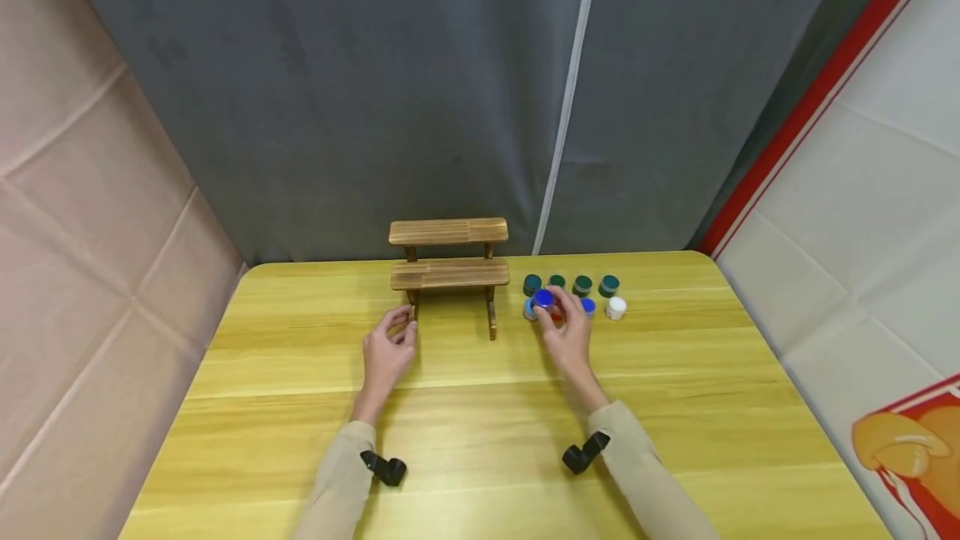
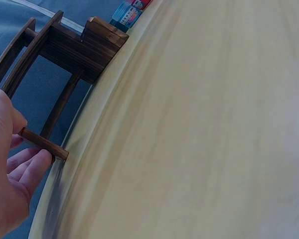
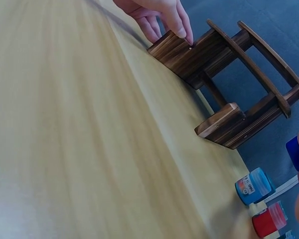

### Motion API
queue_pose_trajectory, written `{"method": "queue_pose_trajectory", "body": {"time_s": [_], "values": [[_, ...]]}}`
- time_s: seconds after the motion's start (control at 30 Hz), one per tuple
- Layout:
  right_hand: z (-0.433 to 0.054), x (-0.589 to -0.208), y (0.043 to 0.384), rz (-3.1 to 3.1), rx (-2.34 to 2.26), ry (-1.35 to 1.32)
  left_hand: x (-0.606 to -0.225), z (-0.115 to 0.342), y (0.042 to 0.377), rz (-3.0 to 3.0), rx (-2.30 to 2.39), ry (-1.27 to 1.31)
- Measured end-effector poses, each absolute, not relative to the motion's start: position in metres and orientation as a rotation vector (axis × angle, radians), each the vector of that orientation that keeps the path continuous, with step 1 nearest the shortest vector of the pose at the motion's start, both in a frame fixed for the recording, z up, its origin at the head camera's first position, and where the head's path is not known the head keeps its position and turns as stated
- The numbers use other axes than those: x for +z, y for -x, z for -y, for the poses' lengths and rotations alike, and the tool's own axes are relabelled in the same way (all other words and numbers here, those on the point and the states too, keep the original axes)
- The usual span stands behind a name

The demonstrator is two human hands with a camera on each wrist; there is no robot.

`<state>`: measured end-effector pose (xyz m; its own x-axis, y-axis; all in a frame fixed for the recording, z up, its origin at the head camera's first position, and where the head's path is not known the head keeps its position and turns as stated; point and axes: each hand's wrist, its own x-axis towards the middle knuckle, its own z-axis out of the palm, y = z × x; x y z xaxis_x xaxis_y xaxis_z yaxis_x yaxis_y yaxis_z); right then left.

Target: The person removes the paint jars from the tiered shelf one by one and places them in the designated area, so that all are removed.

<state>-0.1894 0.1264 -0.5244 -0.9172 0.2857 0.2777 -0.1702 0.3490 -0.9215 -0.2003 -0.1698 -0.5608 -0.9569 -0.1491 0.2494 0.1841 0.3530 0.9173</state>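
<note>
A small two-tier wooden rack [image 1: 449,276] stands upright near the table's back edge. My left hand [image 1: 387,357] grips the front end of its left leg [image 2: 46,143] between thumb and fingers. Over the row of small jars, my right hand [image 1: 570,344] pinches a dark blue paint jar [image 1: 543,299] by its sides. In the right wrist view, that blue jar [image 3: 298,153] appears at the right edge, raised above a light blue jar [image 3: 254,186] and a red jar [image 3: 269,220]. Both rack shelves bear nothing.
Several more jars stand in two rows right of the rack, among them green-lidded ones [image 1: 582,286], a blue one [image 1: 588,307] and a white one [image 1: 616,308]. A grey curtain [image 1: 337,107] hangs behind the wooden table [image 1: 480,440].
</note>
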Motion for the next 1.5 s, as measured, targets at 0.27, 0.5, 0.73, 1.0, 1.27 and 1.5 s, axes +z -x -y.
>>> {"method": "queue_pose_trajectory", "body": {"time_s": [0.27,0.5,0.73,1.0,1.27,1.5], "values": [[-0.127,-0.534,0.184,2.193,1.655,0.106,-0.560,0.170,0.199,2.336,-1.645,0.039],[-0.128,-0.546,0.180,2.176,1.644,0.075,-0.560,0.170,0.199,2.330,-1.663,0.046],[-0.132,-0.551,0.175,2.213,1.636,0.117,-0.560,0.170,0.200,2.329,-1.666,0.048],[-0.132,-0.560,0.173,2.240,1.614,0.130,-0.561,0.171,0.200,2.332,-1.662,0.034],[-0.132,-0.566,0.173,2.235,1.652,0.153,-0.562,0.171,0.201,2.327,-1.675,0.026],[-0.132,-0.570,0.172,2.250,1.652,0.169,-0.563,0.171,0.202,2.325,-1.675,0.036]]}}
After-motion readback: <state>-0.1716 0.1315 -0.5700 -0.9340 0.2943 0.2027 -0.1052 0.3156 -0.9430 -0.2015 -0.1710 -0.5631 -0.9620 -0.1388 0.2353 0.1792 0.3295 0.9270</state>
